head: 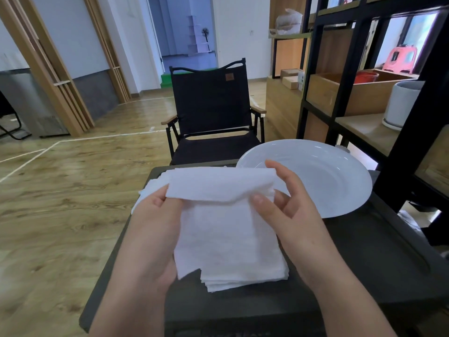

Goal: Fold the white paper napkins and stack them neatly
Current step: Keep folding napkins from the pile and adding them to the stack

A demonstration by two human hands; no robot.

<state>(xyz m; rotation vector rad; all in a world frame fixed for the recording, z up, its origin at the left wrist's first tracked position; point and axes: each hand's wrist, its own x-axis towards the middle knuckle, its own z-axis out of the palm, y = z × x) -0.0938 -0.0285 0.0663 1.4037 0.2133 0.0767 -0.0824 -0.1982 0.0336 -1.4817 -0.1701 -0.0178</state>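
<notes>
A white paper napkin is held up over the dark table, its top part bent over toward me. My left hand pinches its left edge and my right hand pinches its right edge, thumb in front. Below it lies a stack of folded white napkins, partly under the held one and under my left hand. More loose white napkins show behind my left hand at the table's far left.
A white plate sits at the table's far right, close to my right hand. A black folding chair stands beyond the table. A black-framed wooden shelf rises on the right. Wooden floor lies to the left.
</notes>
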